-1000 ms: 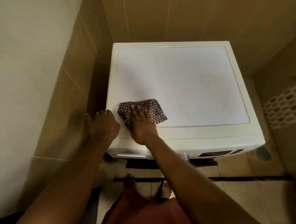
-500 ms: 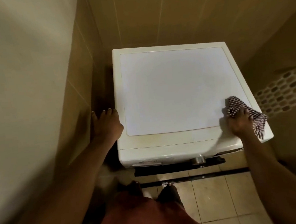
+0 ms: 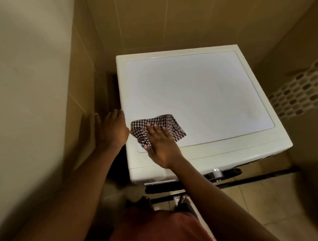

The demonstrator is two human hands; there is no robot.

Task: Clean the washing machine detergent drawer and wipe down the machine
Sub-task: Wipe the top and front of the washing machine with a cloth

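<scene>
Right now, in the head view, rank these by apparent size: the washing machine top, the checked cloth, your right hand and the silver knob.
1. washing machine top, by far the largest.
2. checked cloth and right hand: they look alike, and the hand covers part of the cloth, so I leave them unranked.
3. silver knob, the smallest.

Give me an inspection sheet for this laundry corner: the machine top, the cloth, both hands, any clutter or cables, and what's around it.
Surface: white washing machine top, with the cloth near its front left corner.
Job's things: checkered cloth lies on the top; detergent drawer not visible from this angle; silver knob on the front.
Clutter: nothing seen.
Hands: right hand presses the cloth with straight fingers; left hand rests on the machine's left edge.
Cables: nothing seen.
Surroundings: tan tiled walls, mosaic strip at right, tiled floor.
</scene>
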